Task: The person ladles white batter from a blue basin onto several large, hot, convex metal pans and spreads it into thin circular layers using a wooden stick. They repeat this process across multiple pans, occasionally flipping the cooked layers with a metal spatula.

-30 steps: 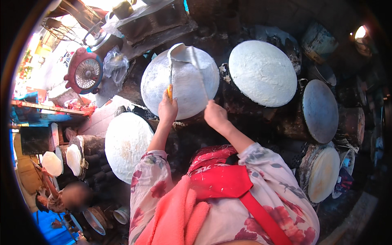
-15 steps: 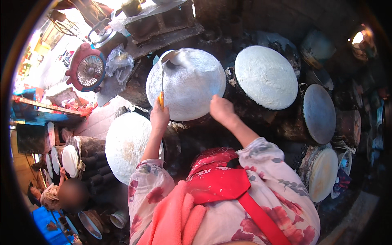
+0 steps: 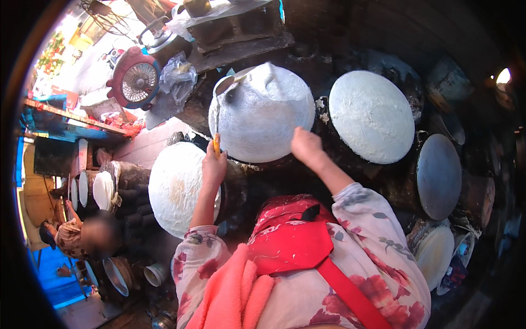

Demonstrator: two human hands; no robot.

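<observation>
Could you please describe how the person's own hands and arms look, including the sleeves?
Both the left hand and the right hand are without gloves, and the forearms are bare. The left sleeve and right sleeve are whitish, printed with reddish-pink flowers and grey-green leaves. Any rings are too small to tell.

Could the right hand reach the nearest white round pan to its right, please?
Probably yes: the right hand is close to that pan, and nothing visible seems to block the way.

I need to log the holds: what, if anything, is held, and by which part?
Left grip: ladle, by its orange handle. Right grip: cannot tell whether it holds anything.
</observation>
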